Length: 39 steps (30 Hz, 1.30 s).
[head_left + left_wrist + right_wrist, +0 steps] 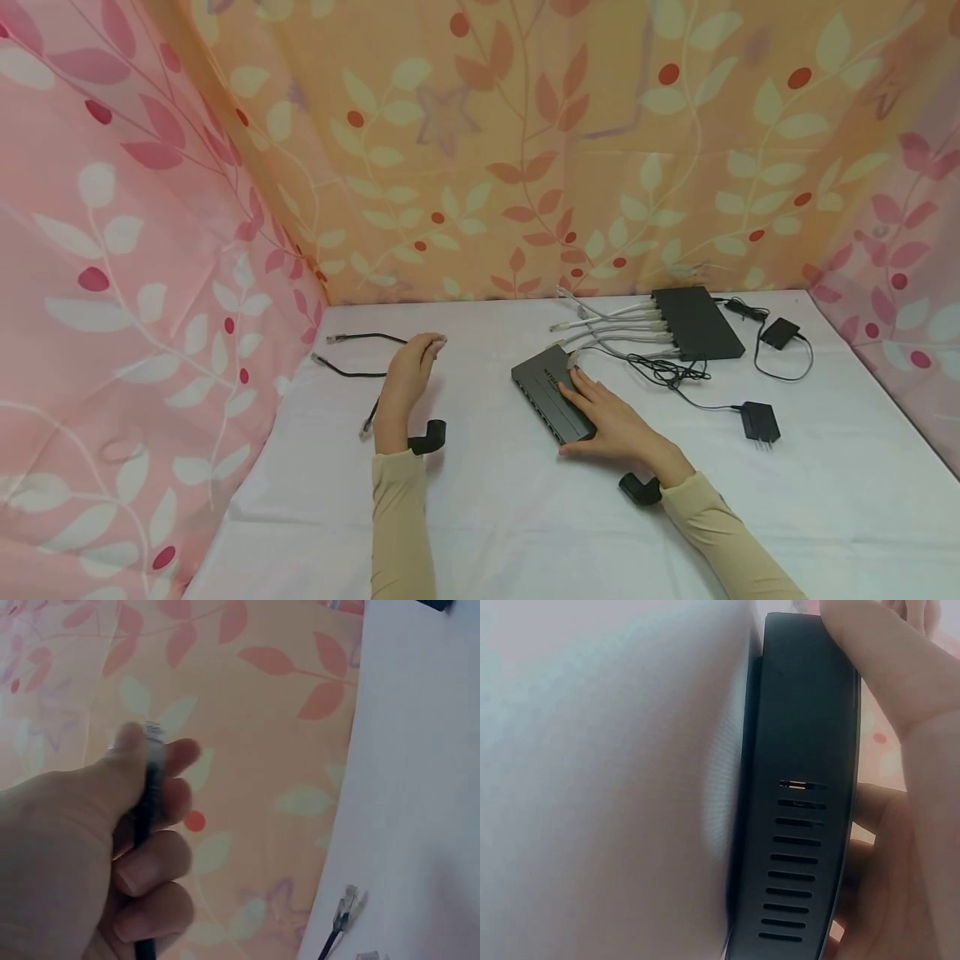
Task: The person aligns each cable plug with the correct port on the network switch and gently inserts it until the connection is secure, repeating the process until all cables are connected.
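My left hand (410,367) pinches a black Ethernet cable (148,795) near its clear plug (153,729), which sticks up past the thumb and index finger. More black cable ends with clear plugs (318,358) lie on the table to its left. A dark grey network switch (542,387) with a row of ports along its left side lies in the middle. My right hand (611,417) grips this switch across its right end, thumb at the near edge and fingers over the top. Slotted vents (791,877) show on the switch's side in the right wrist view.
A second black box (697,323) stands at the back right with several grey-white cables (607,333) plugged in. Two black power adapters (760,421) lie at the right, one with a bundled cord (663,371). Patterned cloth (525,150) hangs behind the white table (487,517).
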{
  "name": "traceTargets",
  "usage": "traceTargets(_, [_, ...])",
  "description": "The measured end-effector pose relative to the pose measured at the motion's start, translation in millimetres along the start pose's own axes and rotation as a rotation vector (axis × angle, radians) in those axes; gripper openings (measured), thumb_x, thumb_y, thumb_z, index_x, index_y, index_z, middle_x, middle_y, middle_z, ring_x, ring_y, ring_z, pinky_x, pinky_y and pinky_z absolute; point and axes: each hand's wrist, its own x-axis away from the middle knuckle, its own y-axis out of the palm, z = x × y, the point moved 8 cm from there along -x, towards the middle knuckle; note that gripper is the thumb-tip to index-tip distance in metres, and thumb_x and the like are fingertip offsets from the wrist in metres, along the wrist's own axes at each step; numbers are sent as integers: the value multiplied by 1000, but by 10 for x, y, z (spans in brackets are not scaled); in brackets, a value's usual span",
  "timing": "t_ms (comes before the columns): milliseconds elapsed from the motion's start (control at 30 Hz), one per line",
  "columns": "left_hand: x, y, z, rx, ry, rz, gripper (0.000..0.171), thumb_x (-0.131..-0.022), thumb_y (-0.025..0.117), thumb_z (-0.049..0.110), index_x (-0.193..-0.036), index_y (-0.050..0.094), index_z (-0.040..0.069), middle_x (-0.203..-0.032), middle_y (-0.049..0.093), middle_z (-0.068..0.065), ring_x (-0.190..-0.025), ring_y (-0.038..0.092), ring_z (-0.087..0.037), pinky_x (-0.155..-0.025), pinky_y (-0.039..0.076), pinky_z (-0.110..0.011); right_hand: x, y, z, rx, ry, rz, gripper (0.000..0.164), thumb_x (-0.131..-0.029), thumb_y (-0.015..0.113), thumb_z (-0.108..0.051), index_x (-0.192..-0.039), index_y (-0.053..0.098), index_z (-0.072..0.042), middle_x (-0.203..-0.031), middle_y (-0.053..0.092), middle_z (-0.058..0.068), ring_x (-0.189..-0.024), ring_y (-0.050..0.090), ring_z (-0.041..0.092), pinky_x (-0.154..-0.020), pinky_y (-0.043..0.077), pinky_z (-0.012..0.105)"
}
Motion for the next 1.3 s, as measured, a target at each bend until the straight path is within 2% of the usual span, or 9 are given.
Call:
traceTargets(167, [-16, 174, 88, 8, -19, -145, 33, -100, 40, 30, -114, 62, 10, -80, 56, -4, -73, 51, -17, -70, 44, -34, 17, -2, 9, -5, 8, -4, 104, -68, 65, -69, -146, 27, -11, -154, 13, 16, -141, 16, 32, -111, 20, 48])
traceTargets(400, [-27, 409, 251, 11, -24, -285, 32, -101, 38, 32, -114, 61, 15, -83, 59, -9, -70, 49, -17, -70, 43, -34, 24, -3, 21, -14, 17, -6, 104, -69, 64, -69, -147, 26, -12, -154, 13, 16, -141, 15, 32, -111, 19, 48])
traceTargets(533, [-15, 575, 361, 41, 6, -351, 34, -101, 35, 34, -116, 59, 15, -101, 64, -7, -91, 59, -20, -84, 46, -37, 8, 4, 7, -34, 14, -7, 103, -69, 65, -68, -147, 26, -12, -154, 12, 16, -141, 15, 33, -111, 19, 49])
traceTargets(633, [-2, 720, 427, 53, 17, -376, 36, -101, 33, 34, -118, 58, 14, -118, 62, -4, -114, 56, -22, -96, 43, -40, -9, 22, 0, -44, 13, -15, 103, -69, 66, -67, -147, 26, -12, -154, 11, 15, -141, 15, 33, -111, 19, 50])
traceTargets(700, [6, 828, 464, 47, 28, -392, 37, -101, 33, 34, -119, 58, 12, -120, 62, -5, -116, 54, -23, -97, 42, -40, -15, 31, 3, -44, 14, -17, 103, -69, 65, -68, -147, 26, -12, -154, 11, 15, -141, 15, 33, -111, 19, 50])
traceTargets(833, [47, 1016, 518, 48, 46, -438, 35, -100, 38, 35, -122, 53, 12, -111, 64, -6, -102, 60, -19, -85, 47, -36, -14, 36, 10, -38, 13, -13, 104, -68, 63, -71, -147, 26, -12, -154, 11, 15, -141, 15, 33, -110, 20, 50])
traceTargets(1000, [133, 1084, 565, 69, 70, -461, 29, -95, 51, 34, -116, 46, 15, -94, 65, -6, -74, 58, -13, -65, 46, -29, -17, 49, 18, -40, 12, -15, 105, -68, 59, -74, -146, 26, -12, -154, 11, 15, -141, 14, 32, -111, 20, 50])
traceTargets(1167, [248, 1146, 597, 43, 108, -517, 17, -95, 51, 33, -101, 47, 17, -97, 66, -2, -76, 57, -8, -66, 45, -25, -10, 42, 24, -41, 11, -11, 105, -68, 61, -72, -146, 27, -12, -154, 12, 16, -141, 15, 33, -110, 20, 50])
traceTargets(1300, [327, 1224, 655, 3, 133, -569, 18, -94, 51, 36, -96, 51, 18, -86, 63, 2, -68, 52, -7, -63, 43, -23, 8, 15, 33, -34, 8, 6, 104, -68, 64, -70, -146, 28, -11, -154, 13, 17, -140, 16, 34, -109, 22, 52])
